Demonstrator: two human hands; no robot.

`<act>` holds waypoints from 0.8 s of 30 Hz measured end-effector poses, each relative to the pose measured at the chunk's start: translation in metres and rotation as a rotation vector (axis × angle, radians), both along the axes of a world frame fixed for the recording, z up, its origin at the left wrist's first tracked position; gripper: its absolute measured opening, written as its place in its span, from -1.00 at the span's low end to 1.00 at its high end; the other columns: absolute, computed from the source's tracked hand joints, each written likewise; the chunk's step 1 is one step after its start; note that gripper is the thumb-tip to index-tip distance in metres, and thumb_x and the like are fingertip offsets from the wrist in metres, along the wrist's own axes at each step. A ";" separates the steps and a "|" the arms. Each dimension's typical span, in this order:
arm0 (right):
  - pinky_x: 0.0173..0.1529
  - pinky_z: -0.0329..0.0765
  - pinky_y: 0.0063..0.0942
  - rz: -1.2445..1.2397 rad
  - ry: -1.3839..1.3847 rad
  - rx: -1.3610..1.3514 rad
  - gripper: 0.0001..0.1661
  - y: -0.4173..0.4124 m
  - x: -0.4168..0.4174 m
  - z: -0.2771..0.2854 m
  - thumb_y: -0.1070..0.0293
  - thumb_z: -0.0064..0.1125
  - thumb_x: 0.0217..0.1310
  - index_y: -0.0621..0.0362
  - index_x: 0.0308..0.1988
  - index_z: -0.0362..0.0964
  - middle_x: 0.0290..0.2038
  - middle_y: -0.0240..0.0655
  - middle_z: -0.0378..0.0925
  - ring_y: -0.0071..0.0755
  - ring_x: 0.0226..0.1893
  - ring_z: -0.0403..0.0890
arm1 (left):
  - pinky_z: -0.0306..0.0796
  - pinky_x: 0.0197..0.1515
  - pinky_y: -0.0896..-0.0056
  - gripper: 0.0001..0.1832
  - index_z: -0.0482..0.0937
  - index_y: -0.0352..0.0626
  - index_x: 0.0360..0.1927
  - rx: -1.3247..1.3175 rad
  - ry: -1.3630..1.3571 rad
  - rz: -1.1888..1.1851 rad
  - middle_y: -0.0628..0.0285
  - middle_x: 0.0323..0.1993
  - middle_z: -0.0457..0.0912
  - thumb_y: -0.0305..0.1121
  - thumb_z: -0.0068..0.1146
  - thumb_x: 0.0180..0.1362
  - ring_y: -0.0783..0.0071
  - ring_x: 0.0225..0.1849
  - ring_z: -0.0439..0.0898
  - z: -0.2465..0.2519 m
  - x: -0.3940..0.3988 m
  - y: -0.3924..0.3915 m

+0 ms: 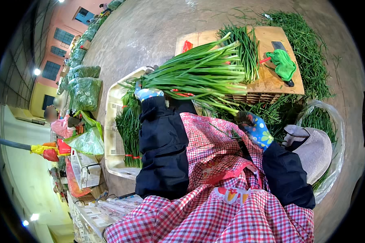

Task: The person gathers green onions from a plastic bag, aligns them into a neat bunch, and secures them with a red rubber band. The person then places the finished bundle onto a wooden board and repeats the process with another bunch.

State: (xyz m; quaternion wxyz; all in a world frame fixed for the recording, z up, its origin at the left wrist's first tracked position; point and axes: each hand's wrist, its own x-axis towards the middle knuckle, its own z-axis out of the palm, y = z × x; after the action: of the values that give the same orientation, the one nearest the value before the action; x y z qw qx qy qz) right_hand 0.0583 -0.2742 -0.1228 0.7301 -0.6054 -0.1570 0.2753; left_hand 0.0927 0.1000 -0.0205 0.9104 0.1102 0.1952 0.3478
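Note:
A large loose bunch of garlic chives (194, 73) lies across in front of me, leafy tips to the left and pale stem ends to the right. My left hand (149, 93), in a dotted glove, holds it near the leafy end; most of those fingers are hidden beneath the leaves. At the lower right of the bunch, my right hand (257, 129), in a blue flowered glove, pinches the end of a stalk that sticks out below the others. A smaller pile of chives (241, 54) rests on the wooden board (270, 33) just beyond.
A knife (279, 46) lies on the board under a green cloth (283, 65). Left, a white plastic crate (111, 121) holds chive bundles (129, 130) with red ties. Loose greens (304, 45) cover the floor at right, near a clear plastic bag (337, 158).

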 end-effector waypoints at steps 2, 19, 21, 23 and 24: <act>0.00 0.41 -0.53 -0.072 -0.059 -0.029 -0.43 0.009 0.005 -0.017 0.63 0.13 0.02 0.33 0.09 0.22 0.00 -0.21 0.42 -0.47 -0.03 0.42 | 0.17 0.16 -0.17 -0.51 0.38 -0.27 -0.01 -0.029 0.110 0.081 -0.04 0.02 0.44 -0.08 -0.37 0.24 -0.02 0.05 0.40 0.027 0.011 -0.051; -0.15 0.45 -0.31 0.184 -0.663 -0.550 -0.29 0.108 0.072 -0.042 0.07 0.15 0.00 0.13 0.13 0.23 -0.13 -0.07 0.46 -0.14 -0.15 0.46 | 0.28 0.03 -0.30 -0.70 0.39 -0.24 -0.39 0.077 -0.090 -0.057 -0.02 -0.43 0.50 -0.16 -0.12 0.02 -0.05 -0.26 0.48 0.029 0.024 -0.079; -0.19 0.46 -0.29 0.369 -0.660 -0.654 -0.29 0.080 0.057 -0.053 0.02 0.13 0.01 0.10 0.13 0.24 -0.17 -0.06 0.48 -0.12 -0.19 0.49 | 0.36 0.00 -0.13 -0.72 0.43 -0.23 -0.46 0.232 -0.210 -0.123 0.06 -0.47 0.51 -0.18 -0.09 0.02 0.17 -0.37 0.51 0.055 0.014 -0.092; -0.23 0.47 -0.26 0.622 -0.738 -0.809 -0.28 0.055 0.035 -0.046 -0.03 0.11 0.01 0.07 0.13 0.25 -0.21 -0.06 0.50 -0.09 -0.24 0.51 | 0.33 0.09 -0.02 -0.72 0.43 -0.22 -0.43 0.234 -0.150 0.011 0.08 -0.48 0.53 -0.19 -0.15 0.10 0.16 -0.38 0.53 0.062 0.016 -0.067; -0.25 0.47 -0.25 0.715 -0.806 -0.900 -0.28 0.040 0.025 -0.031 -0.06 0.10 0.01 0.05 0.13 0.26 -0.23 -0.06 0.51 -0.07 -0.27 0.53 | 0.35 0.07 0.03 -0.70 0.45 -0.22 -0.44 0.231 -0.261 -0.031 0.11 -0.52 0.53 -0.17 -0.14 0.11 0.21 -0.39 0.53 0.062 0.019 -0.063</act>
State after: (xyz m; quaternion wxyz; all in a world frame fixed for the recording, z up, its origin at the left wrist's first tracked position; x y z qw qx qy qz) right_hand 0.0829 -0.2338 -0.1538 0.1582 -0.8150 -0.4757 0.2906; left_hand 0.1118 0.0375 0.0412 0.9145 0.1708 0.0322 0.3654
